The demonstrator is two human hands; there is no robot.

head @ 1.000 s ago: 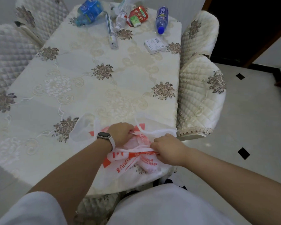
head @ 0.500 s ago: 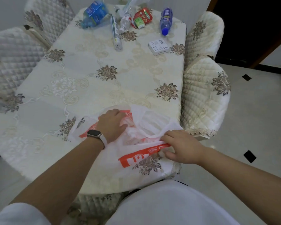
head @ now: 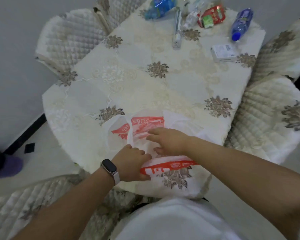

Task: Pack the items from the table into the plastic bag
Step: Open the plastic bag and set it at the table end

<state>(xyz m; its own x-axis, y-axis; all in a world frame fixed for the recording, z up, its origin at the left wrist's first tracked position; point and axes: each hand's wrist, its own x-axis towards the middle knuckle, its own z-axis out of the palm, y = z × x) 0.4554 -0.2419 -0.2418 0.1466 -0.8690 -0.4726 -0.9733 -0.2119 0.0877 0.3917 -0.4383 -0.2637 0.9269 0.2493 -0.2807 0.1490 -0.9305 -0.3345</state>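
A white plastic bag (head: 121, 134) with red print lies on the near edge of the table (head: 163, 87). My left hand (head: 130, 163) grips the bag's near rim. My right hand (head: 168, 140) lies flat with fingers spread, reaching into the bag's mouth. At the far end lie a blue pack (head: 160, 7), a slim tube (head: 177, 30), a small clear bottle (head: 190, 19), a red snack packet (head: 211, 15), a blue bottle (head: 241, 23) and a white box (head: 222, 52).
Quilted chairs stand at the left (head: 67, 40), at the right (head: 270, 110) and at the near left (head: 33, 205). A purple slipper (head: 7, 167) lies on the floor at the left.
The view swung to the right side of the table. My left hand dropped to the bag's near rim and my right hand moved from that rim up into the bag's mouth.
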